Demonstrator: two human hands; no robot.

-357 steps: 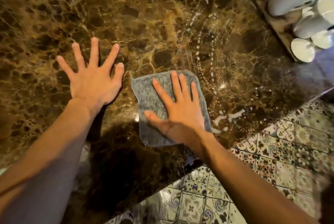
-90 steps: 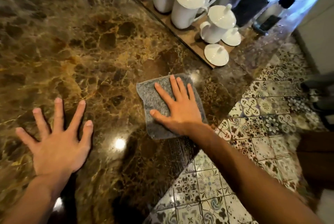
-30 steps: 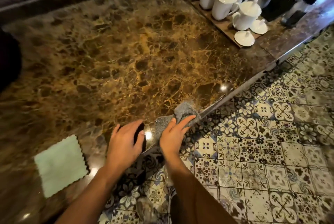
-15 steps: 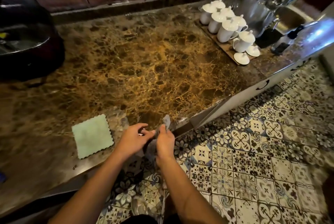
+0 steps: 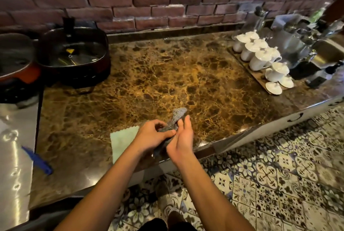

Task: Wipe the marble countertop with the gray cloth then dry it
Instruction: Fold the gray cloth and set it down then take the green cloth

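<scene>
Head view: on the countertop [image 5: 167, 74], near its front edge, we see a green cloth [image 5: 121, 141] lying flat. Above that same edge, our left hand [image 5: 150, 137] curls around the bunched gray cloth [image 5: 176, 116]; our right hand [image 5: 181, 139] presses against it, fingers nearly straight. White cups [image 5: 258, 57] stand at the countertop's right end.

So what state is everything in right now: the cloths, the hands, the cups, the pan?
gray cloth: bunched, held up between both hands.
left hand: fingers curled round the gray cloth.
right hand: fingers nearly straight, against the cloth.
green cloth: flat on the countertop, partly hidden by the left hand.
marble countertop: glossy; wet or dry, cannot tell.
white cups: upright, lidded.
loose lids: two, lying beside the cups.
black pan: glass lid on.
</scene>
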